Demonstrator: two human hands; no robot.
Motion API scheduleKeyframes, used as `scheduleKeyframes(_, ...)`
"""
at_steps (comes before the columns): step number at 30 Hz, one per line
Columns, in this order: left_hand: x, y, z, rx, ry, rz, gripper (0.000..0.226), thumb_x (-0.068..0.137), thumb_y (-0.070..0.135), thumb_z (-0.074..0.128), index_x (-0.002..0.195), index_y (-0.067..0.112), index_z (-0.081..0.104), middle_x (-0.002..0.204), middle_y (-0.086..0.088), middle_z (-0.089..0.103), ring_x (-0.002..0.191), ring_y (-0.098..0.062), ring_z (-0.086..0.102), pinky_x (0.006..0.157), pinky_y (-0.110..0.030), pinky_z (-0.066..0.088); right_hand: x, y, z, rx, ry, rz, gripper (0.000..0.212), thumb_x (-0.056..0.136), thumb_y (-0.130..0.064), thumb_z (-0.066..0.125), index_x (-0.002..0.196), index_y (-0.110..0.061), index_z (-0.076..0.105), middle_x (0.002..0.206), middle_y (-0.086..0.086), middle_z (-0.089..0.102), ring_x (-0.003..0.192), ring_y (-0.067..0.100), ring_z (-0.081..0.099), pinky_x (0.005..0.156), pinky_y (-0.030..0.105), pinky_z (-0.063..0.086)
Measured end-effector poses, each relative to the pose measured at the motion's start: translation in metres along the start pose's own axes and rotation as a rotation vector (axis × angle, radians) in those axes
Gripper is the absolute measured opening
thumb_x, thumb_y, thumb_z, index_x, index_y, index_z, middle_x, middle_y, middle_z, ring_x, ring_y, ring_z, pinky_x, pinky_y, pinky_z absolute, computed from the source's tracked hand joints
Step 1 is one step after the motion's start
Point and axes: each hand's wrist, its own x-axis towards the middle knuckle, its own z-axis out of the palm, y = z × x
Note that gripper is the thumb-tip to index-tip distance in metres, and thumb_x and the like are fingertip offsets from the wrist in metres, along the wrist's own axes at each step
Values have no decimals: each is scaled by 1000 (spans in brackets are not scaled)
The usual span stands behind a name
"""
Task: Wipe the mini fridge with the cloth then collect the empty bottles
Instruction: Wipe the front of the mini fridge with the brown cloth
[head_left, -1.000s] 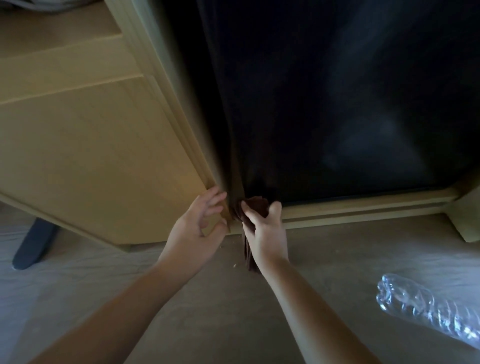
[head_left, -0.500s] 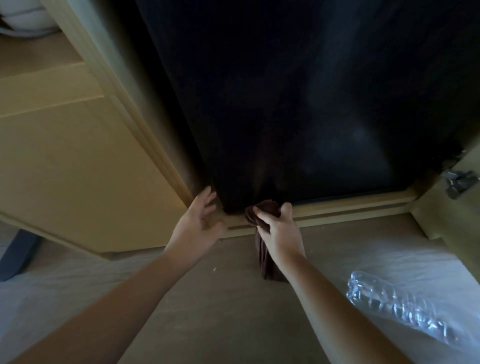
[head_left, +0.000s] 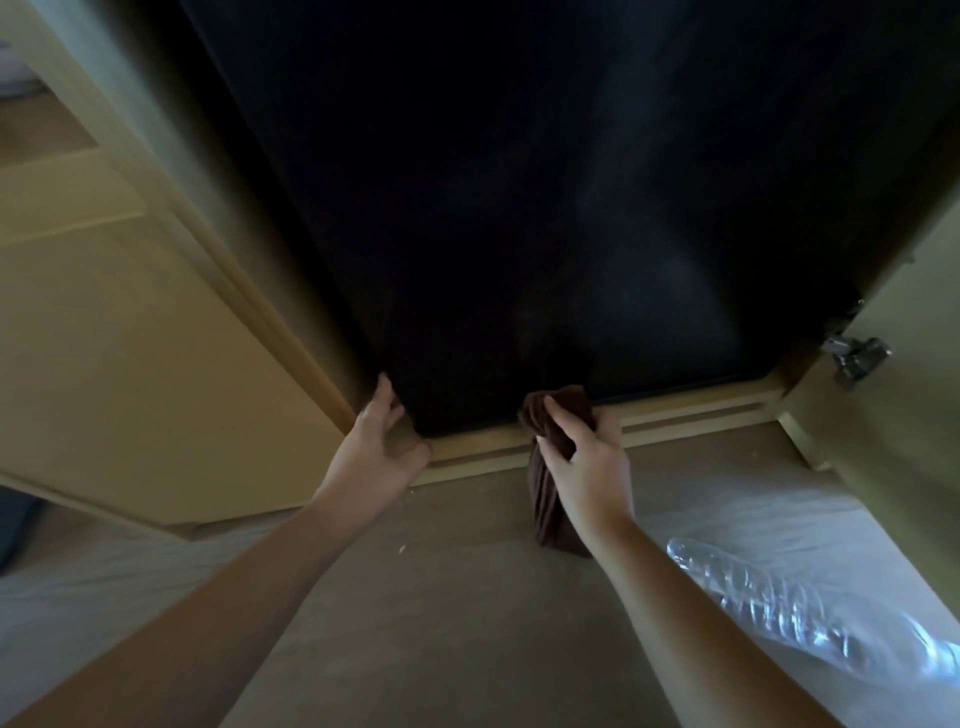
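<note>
Right hand (head_left: 587, 467) and brown cloth (head_left: 548, 506) have slid rightward along the bottom edge of the mini fridge (head_left: 519, 208), from its lower-left corner to roughly mid-width. Left hand (head_left: 374, 452) has kept its place at that corner. Right grip is closed round the bunched upper part of the cloth, fingers curled over it, pressing the wad where the black door meets the wooden sill (head_left: 701, 410) below the fridge. The cloth's loose tail hangs over the sill to the floor (head_left: 441, 597) in front of the fridge. Bunching likely gives a firm pad for that seam, where dirt would gather. Left grip is open and holds nothing: fingers fairly straight against the cabinet frame at the fridge's left edge, thumb spread onto the sill. It reads as a brace for a low crouch, though it may be steadying the door; cannot tell which. Step in hand, by my judgement: wiping the lowest strip of the door, left to right, with the right half of that edge not yet covered. Clear plastic bottle (head_left: 779, 597) lies on its side on the floor, in front of the fridge and off to its right, well apart from both hands. It looks empty and crumpled, waiting for the collecting step. Metal hinge (head_left: 857, 356) shows at the fridge's lower-right, on the open cabinet door (head_left: 909, 415). Fridge door is dark and dim, so any smears are too faint to judge.
</note>
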Motion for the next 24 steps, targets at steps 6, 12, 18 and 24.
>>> scheduleKeyframes(6, -4, 8, -7, -29, 1, 62, 88, 82, 10, 61, 146, 32, 5, 138, 25, 28, 130, 1, 30, 99, -24, 34, -4, -22, 20, 123, 3, 93, 32, 81, -15, 68, 113, -15, 63, 115, 7, 49, 96, 22, 59, 81, 14, 38)
scheduleKeyframes(12, -4, 26, -18, -105, 67, 132, 82, 83, 10, 60, 146, 30, 11, 138, 22, 30, 128, 0, 34, 107, -36, 33, 11, -40, -12, 262, 104, 42, 33, 81, -16, 67, 112, -23, 59, 111, -1, 43, 91, 4, 53, 75, -1, 36)
scheduleKeyframes(18, -9, 56, -34, -144, 128, 209, 79, 86, 12, 59, 146, 32, 10, 148, 14, 25, 130, -2, 31, 107, -31, 31, 28, -104, -36, 373, 250, -177, 32, 79, -10, 69, 107, -21, 59, 109, -2, 40, 92, -9, 50, 79, 0, 38)
scheduleKeyframes(24, -23, 88, -54, -175, 160, 333, 74, 89, 9, 54, 145, 30, 12, 139, 22, 26, 128, 2, 33, 103, -23, 30, 32, -150, -25, 284, 414, -339, 33, 76, -8, 71, 107, -15, 63, 110, 4, 40, 89, -2, 46, 78, -2, 37)
